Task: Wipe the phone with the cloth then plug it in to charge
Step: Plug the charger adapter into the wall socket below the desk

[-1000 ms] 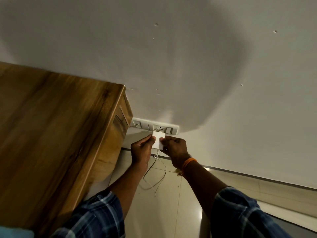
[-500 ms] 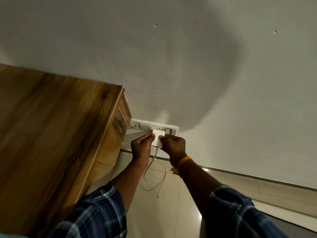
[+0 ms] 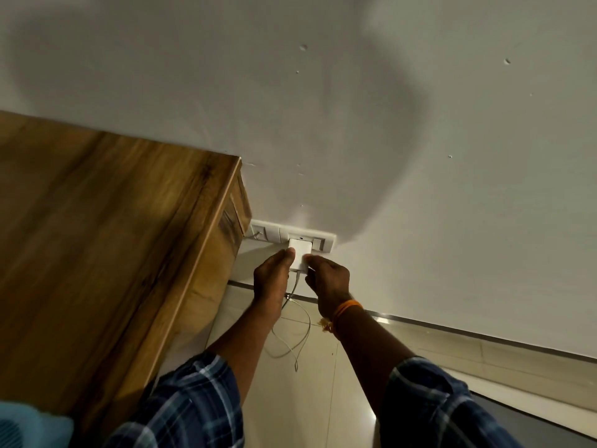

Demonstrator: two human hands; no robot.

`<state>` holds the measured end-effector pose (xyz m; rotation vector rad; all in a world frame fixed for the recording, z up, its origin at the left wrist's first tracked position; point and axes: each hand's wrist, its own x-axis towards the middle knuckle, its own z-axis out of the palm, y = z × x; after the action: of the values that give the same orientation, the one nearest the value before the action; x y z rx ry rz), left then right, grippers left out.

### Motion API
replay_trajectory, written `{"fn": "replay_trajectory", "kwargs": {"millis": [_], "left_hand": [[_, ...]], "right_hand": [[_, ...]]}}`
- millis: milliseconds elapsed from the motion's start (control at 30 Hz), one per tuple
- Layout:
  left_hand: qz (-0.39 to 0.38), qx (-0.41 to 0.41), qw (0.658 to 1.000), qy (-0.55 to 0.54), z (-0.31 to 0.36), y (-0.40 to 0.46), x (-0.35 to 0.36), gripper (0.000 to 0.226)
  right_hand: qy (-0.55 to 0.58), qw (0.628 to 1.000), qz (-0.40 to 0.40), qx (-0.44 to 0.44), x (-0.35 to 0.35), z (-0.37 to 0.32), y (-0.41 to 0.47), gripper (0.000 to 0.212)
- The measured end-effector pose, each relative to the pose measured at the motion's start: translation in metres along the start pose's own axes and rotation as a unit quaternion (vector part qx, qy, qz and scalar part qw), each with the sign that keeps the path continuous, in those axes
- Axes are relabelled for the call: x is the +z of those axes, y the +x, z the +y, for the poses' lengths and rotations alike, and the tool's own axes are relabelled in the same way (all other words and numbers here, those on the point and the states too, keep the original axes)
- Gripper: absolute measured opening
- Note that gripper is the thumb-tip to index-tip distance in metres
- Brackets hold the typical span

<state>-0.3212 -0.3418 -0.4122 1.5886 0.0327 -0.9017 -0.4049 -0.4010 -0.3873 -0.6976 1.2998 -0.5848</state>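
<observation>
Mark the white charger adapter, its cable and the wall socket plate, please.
charger adapter (image 3: 299, 253): head view, middle of its white body.
cable (image 3: 307, 331): head view, hanging loop over the floor.
wall socket plate (image 3: 328, 242): head view, right end of the plate.

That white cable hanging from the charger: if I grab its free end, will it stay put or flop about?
Likely floppy: the white cable hangs from the charger in loose loops. Probably light, being thin. The charger itself looks rigid, and both the left hand and right hand pinch it at the socket plate.

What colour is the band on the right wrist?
Orange, seen in the head view: the wristband just behind the right hand.
</observation>
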Motion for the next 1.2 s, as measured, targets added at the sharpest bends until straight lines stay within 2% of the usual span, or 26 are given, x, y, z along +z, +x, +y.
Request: {"fn": "replay_trajectory", "kwargs": {"millis": [67,200,300,400,467,533,600,700,800,1000,1067,1133,1200], "left_hand": [[-0.003,-0.034,0.999,0.018,-0.006,-0.01,-0.005,0.017],[-0.068,-0.079,0.995,0.008,-0.028,-0.025,-0.02,0.046],[-0.089,-0.097,0.991,0.007,-0.063,-0.029,-0.039,0.04],[-0.05,-0.126,0.978,0.157,-0.102,-0.036,-0.055,0.024],[-0.035,-0.135,0.963,0.23,-0.125,-0.045,-0.061,0.012],[-0.076,-0.139,0.956,0.248,-0.145,-0.053,-0.067,0.019],[-0.109,-0.148,0.948,0.26,-0.152,-0.065,-0.071,0.022],[-0.118,-0.134,0.946,0.271,-0.145,-0.086,-0.071,0.011],[-0.117,-0.115,0.951,0.26,-0.129,-0.102,-0.069,0.014],[-0.149,-0.105,0.954,0.24,-0.097,-0.119,-0.08,0.017],[-0.129,-0.101,0.965,0.206,-0.076,-0.134,-0.085,0.014],[-0.111,-0.121,0.973,0.162,-0.059,-0.148,-0.089,0.012],[-0.115,-0.156,0.973,0.13,-0.051,-0.16,-0.091,0.026]], "right_hand": [[0.012,0.999,-0.022,0.035,-0.006,0.004,-0.005,0.01],[0.026,0.997,-0.043,0.063,-0.02,0.02,-0.008,0.015],[-0.01,0.997,-0.031,0.077,-0.04,0.048,-0.005,0.015],[-0.097,0.991,-0.048,0.073,-0.07,0.088,-0.006,0.017],[-0.179,0.979,-0.071,0.07,-0.088,0.112,-0.013,0.03],[-0.257,0.959,-0.094,0.071,-0.101,0.129,-0.019,0.048],[-0.33,0.934,-0.123,0.067,-0.108,0.137,-0.03,0.054],[-0.389,0.907,-0.152,0.044,-0.108,0.14,-0.053,0.053],[-0.459,0.877,-0.142,0.001,-0.109,0.136,-0.077,0.051],[-0.541,0.83,-0.132,-0.024,-0.113,0.12,-0.106,0.021],[-0.547,0.824,-0.143,-0.041,-0.108,0.099,-0.12,0.02],[-0.529,0.833,-0.158,-0.039,-0.101,0.08,-0.131,0.021],[-0.497,0.849,-0.178,-0.034,-0.093,0.058,-0.139,0.019]]}}
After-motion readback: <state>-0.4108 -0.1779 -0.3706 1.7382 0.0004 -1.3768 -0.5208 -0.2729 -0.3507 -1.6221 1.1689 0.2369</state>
